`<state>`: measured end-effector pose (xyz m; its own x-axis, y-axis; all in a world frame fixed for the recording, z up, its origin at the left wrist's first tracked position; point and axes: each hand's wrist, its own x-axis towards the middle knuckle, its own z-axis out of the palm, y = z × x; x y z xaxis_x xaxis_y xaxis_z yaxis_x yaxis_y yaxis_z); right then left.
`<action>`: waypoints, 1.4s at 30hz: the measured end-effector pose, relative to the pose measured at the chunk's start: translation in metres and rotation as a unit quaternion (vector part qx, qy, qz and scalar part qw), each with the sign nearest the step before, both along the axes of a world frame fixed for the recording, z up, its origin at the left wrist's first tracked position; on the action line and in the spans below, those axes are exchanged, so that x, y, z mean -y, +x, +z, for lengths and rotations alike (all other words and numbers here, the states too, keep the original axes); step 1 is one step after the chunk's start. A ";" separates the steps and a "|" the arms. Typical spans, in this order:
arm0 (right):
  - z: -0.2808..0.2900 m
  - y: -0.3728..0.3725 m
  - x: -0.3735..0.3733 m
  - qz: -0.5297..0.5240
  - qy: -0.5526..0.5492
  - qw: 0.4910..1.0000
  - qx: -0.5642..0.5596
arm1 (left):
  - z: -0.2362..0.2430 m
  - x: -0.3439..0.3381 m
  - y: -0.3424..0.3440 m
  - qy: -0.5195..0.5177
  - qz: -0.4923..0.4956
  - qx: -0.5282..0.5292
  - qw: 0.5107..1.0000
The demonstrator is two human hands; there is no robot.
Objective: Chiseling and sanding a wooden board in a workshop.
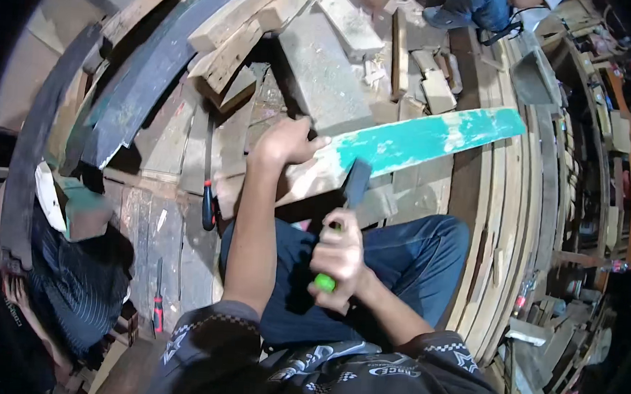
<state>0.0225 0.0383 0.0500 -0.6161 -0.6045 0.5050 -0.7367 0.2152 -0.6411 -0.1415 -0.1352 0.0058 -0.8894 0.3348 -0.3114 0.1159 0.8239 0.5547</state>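
Observation:
A long board (429, 139) with flaking turquoise paint lies slanted across the middle, its left part bare pale wood. My left hand (286, 140) grips that part, fingers curled at its upper edge. My right hand (337, 257) is closed around the green handle of a scraper-like tool, whose dark flat blade (357, 176) is over the board's lower edge. A screwdriver with a black-and-red handle (208, 208) lies just left of the board; another, red-handled (158, 310), rests farther down on the planks. My crossed legs are below the board.
Wooden blocks (317, 73) and offcuts are piled beyond the board. Long dark planks (141, 75) curve along the left; stacked strips (489, 231) run down the right, beside cluttered scrap. A person in blue trousers (482, 11) is at the top, and another person's arm (36, 316) at lower left.

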 end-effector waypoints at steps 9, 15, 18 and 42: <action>-0.025 0.001 -0.016 0.011 0.035 0.999 0.005 | -0.005 0.006 0.002 0.021 0.025 0.056 0.998; 0.001 -0.033 -0.037 -0.049 0.012 0.998 -0.039 | 0.021 -0.006 0.004 0.020 0.018 0.059 0.998; -0.033 0.002 -0.024 0.036 0.037 0.999 0.008 | 0.004 0.001 0.003 0.011 0.027 0.038 0.999; -0.005 -0.035 -0.042 -0.035 0.023 0.999 -0.027 | 0.025 -0.004 0.005 0.003 0.031 0.024 0.999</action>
<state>-0.0121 0.0805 0.0453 -0.6300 -0.5839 0.5119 -0.7523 0.2956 -0.5887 -0.1369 -0.1309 0.0313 -0.8925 0.2820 -0.3521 0.0389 0.8257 0.5627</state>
